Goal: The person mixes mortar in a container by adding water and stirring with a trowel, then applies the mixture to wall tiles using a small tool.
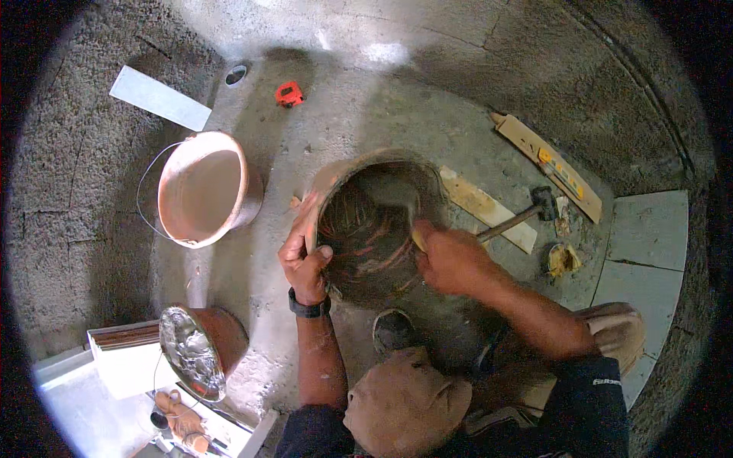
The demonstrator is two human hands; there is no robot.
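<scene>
A round bucket [437, 169] stands tilted in front of me, its open mouth facing me. Wet grey-brown residue with curved streaks coats its inside. My left hand [307, 263] grips the left rim, thumb over the edge and fingers along the outer wall. At the right side of the mouth, my right hand [456, 259] is closed around a tool with a yellowish handle [419, 236]; its working end is blurred inside the bucket. Right beyond that hand lies a hammer [544, 203], the end of its handle hidden behind the hand.
To the left are a bucket of cloudy liquid [243, 179] and another bucket with grey paste [229, 343]. A red tape measure [289, 95] and a pipe opening [236, 75] lie farther off. Tile strips [496, 214], a yellow level [561, 174] and laid tiles [641, 252] are right.
</scene>
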